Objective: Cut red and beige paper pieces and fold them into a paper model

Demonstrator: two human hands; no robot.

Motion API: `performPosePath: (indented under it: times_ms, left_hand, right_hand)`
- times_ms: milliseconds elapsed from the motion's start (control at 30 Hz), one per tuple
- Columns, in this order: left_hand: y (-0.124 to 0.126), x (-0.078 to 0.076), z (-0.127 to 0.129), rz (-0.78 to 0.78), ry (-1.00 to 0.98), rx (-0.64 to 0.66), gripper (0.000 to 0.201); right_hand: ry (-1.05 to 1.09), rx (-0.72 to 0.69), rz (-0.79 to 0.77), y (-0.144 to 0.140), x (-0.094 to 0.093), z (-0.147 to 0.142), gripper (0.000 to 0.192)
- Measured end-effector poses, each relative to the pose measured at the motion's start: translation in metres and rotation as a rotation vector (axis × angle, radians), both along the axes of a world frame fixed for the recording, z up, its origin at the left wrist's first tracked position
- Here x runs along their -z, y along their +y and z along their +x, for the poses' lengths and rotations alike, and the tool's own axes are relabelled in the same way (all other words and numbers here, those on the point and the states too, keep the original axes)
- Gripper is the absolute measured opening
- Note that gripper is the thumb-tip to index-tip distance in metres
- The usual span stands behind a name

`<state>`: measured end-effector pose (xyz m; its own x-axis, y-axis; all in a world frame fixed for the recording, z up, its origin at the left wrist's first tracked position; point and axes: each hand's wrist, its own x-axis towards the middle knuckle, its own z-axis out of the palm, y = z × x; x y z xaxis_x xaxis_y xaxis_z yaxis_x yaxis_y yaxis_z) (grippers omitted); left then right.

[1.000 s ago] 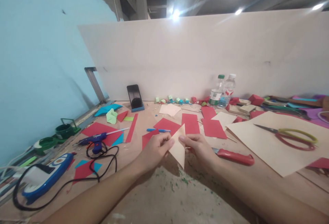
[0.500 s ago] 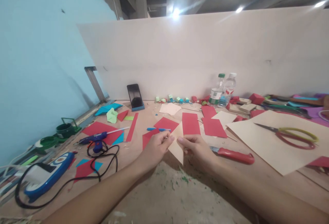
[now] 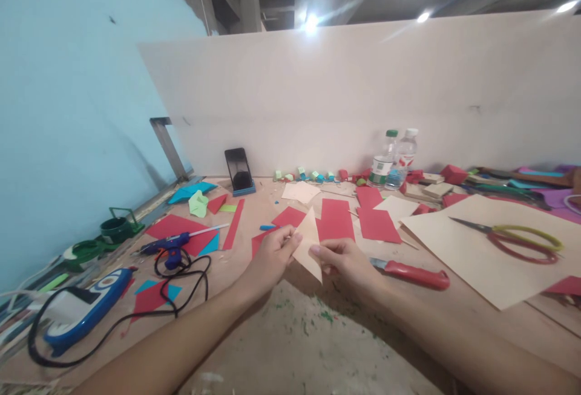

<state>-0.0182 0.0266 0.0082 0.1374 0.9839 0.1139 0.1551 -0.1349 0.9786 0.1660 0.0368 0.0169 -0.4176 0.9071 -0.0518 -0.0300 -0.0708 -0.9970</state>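
Both hands hold one cream paper triangle (image 3: 308, 244) above the workbench. My left hand (image 3: 269, 257) pinches its left edge between thumb and fingertips. My right hand (image 3: 341, 260) grips its right lower edge. The triangle stands tilted, tip pointing up and away. Behind it lie red paper rectangles (image 3: 336, 221) and a blue pen (image 3: 267, 227), partly hidden by my left hand.
A red-handled knife (image 3: 411, 273) lies right of my right hand. Scissors (image 3: 517, 240) rest on a large cream sheet (image 3: 481, 250). At left are a blue glue gun (image 3: 170, 245), a black cable (image 3: 181, 274) and a blue-white device (image 3: 79, 313). Two bottles (image 3: 393, 156) and a phone (image 3: 238, 170) stand by the back board.
The paper triangle has shifted slightly left and up and turned, its tip leaning more to the left. Both hands have moved with it.
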Motion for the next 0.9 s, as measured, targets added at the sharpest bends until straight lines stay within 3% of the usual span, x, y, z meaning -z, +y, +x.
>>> performPosePath:
  times_ms: [267, 533, 900]
  left_hand:
    - [0.002, -0.002, -0.003, 0.006, -0.009, -0.025, 0.052]
    - [0.006, -0.004, -0.007, 0.028, 0.004, -0.050, 0.051]
    - [0.012, -0.006, -0.013, 0.079, -0.014, -0.107, 0.046]
  right_hand:
    - [0.003, -0.038, -0.026, 0.001, 0.003, 0.001, 0.057]
    - [0.058, -0.110, -0.172, -0.002, 0.009, -0.001, 0.059]
    - [0.051, -0.129, -0.197, 0.001, 0.009, 0.000, 0.053]
